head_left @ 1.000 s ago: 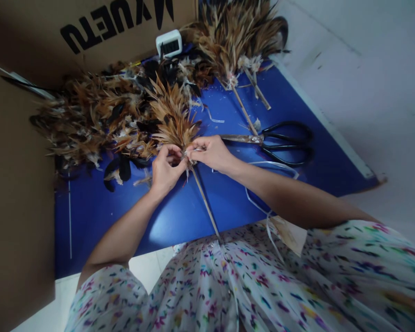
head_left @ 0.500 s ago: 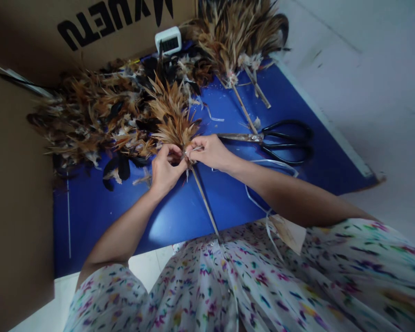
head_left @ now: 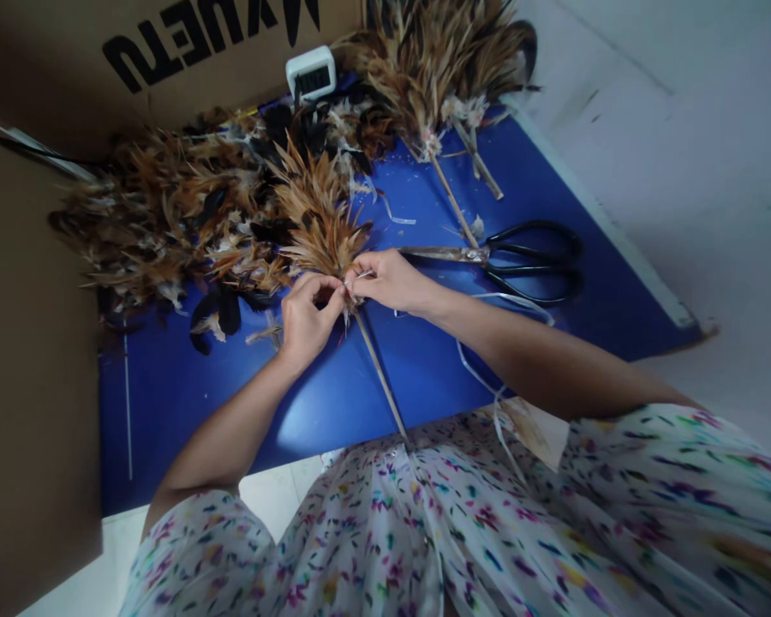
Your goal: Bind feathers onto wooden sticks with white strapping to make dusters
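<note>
A feather duster (head_left: pixel 325 218) with brown feathers lies before me, its thin stick (head_left: pixel 380 373) running down to my lap. At the base of the feathers, the thumb and forefinger of my left hand (head_left: pixel 309 315) are pinched together. My right hand (head_left: pixel 389 281) meets them from the other side, fingers curled in a pinch with a bit of white strip showing between them. A white plastic strip (head_left: pixel 469 364) passes under my right forearm and trails over the table edge. The fingers hide the exact binding point.
Loose brown and black feathers (head_left: pixel 186 206) are heaped at the left. Black-handled scissors (head_left: pixel 533 266) lie right of my right hand, beside the stick of another feather bundle (head_left: pixel 424 68). A white digital timer (head_left: pixel 312 73) stands by a cardboard box (head_left: pixel 231 68). The table (head_left: pixel 334 394) is blue.
My left thumb and forefinger have shifted slightly up and closer together at the feather base. My right hand stays almost in place, and the duster has hardly moved.
</note>
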Motion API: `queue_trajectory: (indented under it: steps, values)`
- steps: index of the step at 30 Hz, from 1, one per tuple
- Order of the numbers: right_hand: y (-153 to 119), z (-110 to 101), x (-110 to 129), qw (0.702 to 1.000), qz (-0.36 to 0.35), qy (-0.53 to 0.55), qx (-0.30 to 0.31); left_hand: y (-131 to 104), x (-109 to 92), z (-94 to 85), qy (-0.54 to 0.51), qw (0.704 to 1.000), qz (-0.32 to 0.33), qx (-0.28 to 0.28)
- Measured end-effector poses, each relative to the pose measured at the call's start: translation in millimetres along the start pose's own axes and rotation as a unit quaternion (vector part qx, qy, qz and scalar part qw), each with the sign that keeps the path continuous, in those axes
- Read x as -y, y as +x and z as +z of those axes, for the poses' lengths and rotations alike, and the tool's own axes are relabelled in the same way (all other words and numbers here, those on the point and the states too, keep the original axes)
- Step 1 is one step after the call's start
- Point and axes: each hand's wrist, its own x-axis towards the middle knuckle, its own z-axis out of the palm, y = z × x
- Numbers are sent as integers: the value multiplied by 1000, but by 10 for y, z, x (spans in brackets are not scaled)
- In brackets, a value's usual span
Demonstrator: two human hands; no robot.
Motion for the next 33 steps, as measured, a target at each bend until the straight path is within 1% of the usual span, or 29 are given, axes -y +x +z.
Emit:
queue_trajectory:
  steps: [4,8,11,15,28,33]
  values:
    - [8,7,-35,1000,-2,7,4,7,-13,-19,52,998,21,9]
    - [10,10,-70,1000,-9,-6,2,31,-5,-43,91,994,48,33]
    - [3,9,-73,1000,-13,-19,1,50,17,-44,99,992,63,46]
    - [0,10,-68,1000,-17,-21,3,64,45,-26,92,992,59,55]
    - [-3,-15,-92,998,-27,-59,-20,61,74,-21,99,994,42,28]
    - [0,-6,-86,998,-25,-59,-26,43,64,-15,96,995,25,17]
